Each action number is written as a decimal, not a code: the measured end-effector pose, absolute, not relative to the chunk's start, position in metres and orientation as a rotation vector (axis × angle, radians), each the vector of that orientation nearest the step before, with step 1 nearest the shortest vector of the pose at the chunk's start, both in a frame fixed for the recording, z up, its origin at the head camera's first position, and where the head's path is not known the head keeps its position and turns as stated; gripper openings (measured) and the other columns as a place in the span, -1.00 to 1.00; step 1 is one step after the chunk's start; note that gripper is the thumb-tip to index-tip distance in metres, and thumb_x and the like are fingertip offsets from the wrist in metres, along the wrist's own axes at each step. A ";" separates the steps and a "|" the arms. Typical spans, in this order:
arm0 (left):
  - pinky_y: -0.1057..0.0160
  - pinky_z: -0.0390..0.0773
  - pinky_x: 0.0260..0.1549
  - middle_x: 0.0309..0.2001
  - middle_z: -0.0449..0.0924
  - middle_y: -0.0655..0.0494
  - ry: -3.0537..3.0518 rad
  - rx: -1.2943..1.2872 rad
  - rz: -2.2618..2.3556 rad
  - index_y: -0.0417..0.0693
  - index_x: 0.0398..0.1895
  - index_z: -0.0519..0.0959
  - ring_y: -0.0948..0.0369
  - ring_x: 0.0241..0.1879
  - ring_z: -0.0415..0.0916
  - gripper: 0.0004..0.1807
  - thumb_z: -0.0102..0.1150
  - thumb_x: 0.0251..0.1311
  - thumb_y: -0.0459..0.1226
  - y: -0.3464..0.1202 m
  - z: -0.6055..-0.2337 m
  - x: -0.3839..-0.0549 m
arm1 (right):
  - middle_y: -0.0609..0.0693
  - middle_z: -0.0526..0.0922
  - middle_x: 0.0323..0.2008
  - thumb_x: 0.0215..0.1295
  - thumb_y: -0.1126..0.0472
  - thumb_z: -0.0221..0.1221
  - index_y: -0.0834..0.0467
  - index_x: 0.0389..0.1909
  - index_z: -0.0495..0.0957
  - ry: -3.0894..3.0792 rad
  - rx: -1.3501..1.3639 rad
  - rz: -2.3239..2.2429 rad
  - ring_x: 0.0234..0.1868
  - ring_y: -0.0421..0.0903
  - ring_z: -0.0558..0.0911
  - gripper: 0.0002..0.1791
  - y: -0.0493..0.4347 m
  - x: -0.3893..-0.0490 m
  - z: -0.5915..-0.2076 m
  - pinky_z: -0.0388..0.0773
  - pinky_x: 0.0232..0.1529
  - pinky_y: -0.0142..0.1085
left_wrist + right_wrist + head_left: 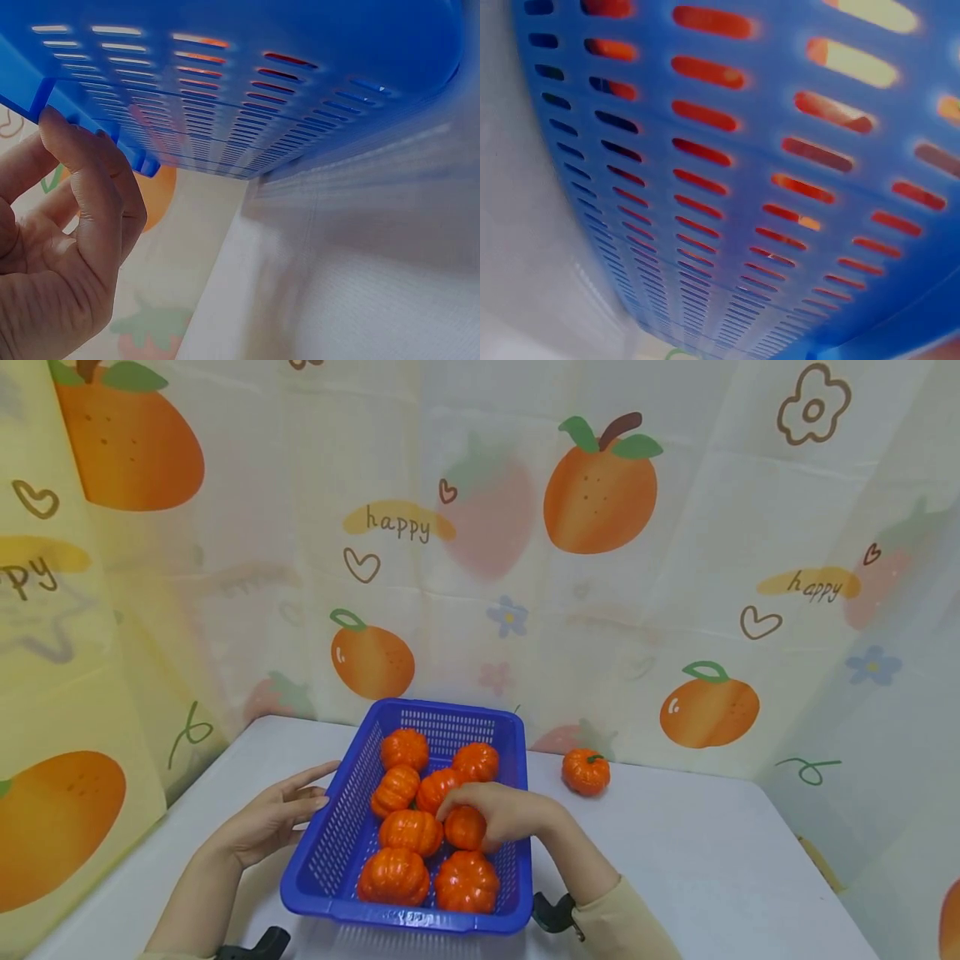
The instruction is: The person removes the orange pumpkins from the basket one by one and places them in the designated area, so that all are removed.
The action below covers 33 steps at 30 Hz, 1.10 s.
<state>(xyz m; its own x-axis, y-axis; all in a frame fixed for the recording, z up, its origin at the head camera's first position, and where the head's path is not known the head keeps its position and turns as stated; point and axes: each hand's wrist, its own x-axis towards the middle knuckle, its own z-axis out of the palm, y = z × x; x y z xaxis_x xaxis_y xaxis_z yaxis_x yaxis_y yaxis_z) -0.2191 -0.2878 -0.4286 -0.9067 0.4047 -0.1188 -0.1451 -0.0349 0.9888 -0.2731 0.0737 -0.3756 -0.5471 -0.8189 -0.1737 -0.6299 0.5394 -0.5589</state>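
Note:
Inside the blue plastic basket (330,907) lie several small orange pumpkins (393,877). My right hand (510,814) reaches over the basket's right side and grips one small pumpkin (465,828), fingers on its left and thumb on its near right. That pumpkin sits among the others, partly covered by the hand. At the left rim, my left hand (273,818) touches the basket's outer edge with its fingertips, fingers loosely bent. From below, the left wrist view has this hand (75,225) under the rim. Orange shows through the slotted wall (750,187) in the right wrist view.
One more pumpkin (586,772), with a green stem, stands on the white table (675,860) right of the basket, near the back edge. A fruit-printed curtain (600,635) hangs behind the table. Dark wrist mounts (555,912) sit close to the basket's near side.

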 end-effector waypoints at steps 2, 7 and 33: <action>0.19 0.68 -0.01 0.03 0.64 0.30 1.866 0.280 2.000 0.22 0.56 0.07 0.31 -0.05 0.67 -0.38 -0.10 0.49 -0.25 -0.288 -0.429 -0.220 | -0.17 0.58 0.18 -0.12 0.54 0.27 -0.08 0.08 0.58 2.399 -1.226 -0.530 0.20 -0.22 0.48 -0.31 0.073 -0.272 -0.376 0.46 0.31 -0.25; 0.18 0.67 -0.01 0.03 0.64 0.30 1.869 0.279 1.993 0.23 0.56 0.06 0.31 -0.05 0.67 -0.37 -0.09 0.49 -0.24 -0.288 -0.430 -0.220 | -0.15 0.58 0.18 -0.07 0.56 0.23 -0.08 0.08 0.61 2.484 -1.276 -0.370 0.23 -0.17 0.50 -0.32 0.070 -0.267 -0.377 0.42 0.38 -0.16; 0.17 0.68 0.00 0.05 0.60 0.33 1.912 0.259 1.966 0.19 0.59 -0.01 0.31 -0.02 0.65 -0.33 -0.09 0.49 -0.22 -0.288 -0.429 -0.220 | -0.02 0.32 0.33 -0.08 0.26 0.37 -0.11 0.30 0.40 2.623 -1.144 -0.797 0.25 -0.05 0.46 -0.19 0.095 -0.263 -0.370 0.56 0.21 -0.05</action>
